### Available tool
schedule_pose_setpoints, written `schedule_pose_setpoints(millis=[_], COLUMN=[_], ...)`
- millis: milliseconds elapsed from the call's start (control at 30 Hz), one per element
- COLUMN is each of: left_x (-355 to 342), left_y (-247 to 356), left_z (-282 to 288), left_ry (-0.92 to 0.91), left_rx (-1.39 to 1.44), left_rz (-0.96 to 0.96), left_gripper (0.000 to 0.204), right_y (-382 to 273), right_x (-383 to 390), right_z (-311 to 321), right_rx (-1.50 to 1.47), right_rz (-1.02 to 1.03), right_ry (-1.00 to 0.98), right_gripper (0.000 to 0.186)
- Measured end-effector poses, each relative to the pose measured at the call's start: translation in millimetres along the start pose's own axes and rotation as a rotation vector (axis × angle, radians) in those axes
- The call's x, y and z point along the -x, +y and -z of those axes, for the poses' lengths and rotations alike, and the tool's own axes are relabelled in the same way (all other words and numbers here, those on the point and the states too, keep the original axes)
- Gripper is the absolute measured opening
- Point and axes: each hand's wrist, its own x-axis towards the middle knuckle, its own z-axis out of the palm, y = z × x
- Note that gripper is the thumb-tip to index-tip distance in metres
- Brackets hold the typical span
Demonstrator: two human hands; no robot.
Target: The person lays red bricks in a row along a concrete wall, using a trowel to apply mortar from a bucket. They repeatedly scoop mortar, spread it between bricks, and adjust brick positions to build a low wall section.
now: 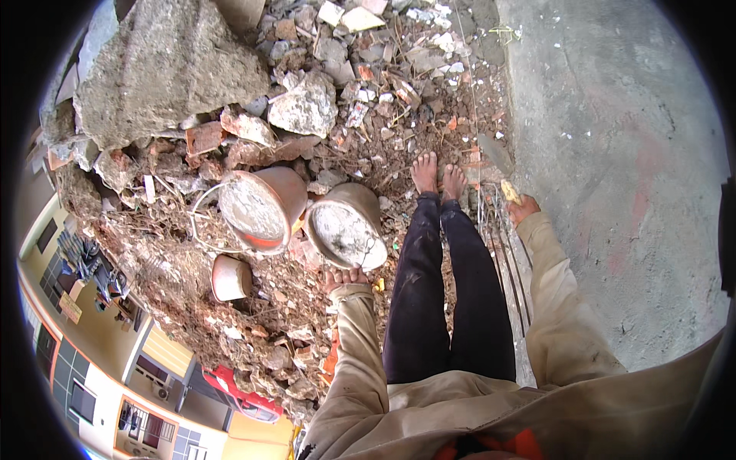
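My left hand (pixel 346 279) is closed at the near rim of a bucket (pixel 371 205), on what looks like its thin wire handle. Greyish-white residue coats the inside of that bucket, which tilts toward me. In my right hand (pixel 523 208) is a trowel (pixel 496 156), gripped by its yellowish handle, with the flat grey blade pointing away beside a concrete wall or slab. A second bucket (pixel 285 195), also crusted with grey, leans left of the first, its handle hanging to the side. Farther left lies a small pale pot (pixel 231 277).
Broken concrete (pixel 172 73), bricks and loose rubble cover the ground ahead and left. The smooth grey concrete surface (pixel 621 169) runs along my right. Thin steel rods (pixel 506 261) lie beside my right leg. My bare feet (pixel 438 175) stand on dirt. Buildings (pixel 100 383) show at lower left.
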Motion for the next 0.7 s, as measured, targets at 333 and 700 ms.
schedule_pose_setpoints(millis=[333,700], left_x=[119,132], left_y=[-1,-52], left_z=[-142,-179], left_ry=[0.182,-0.236], left_rx=[-0.401,-1.012], left_rz=[0.168,0.221], left_gripper=[0.056,0.052], right_y=[-8,-43], right_x=[18,63], right_z=[76,24], right_rx=[-0.042,-0.371], right_rz=[0.018,-0.028], right_ry=[0.21,0.329], right_gripper=[0.029,0.04])
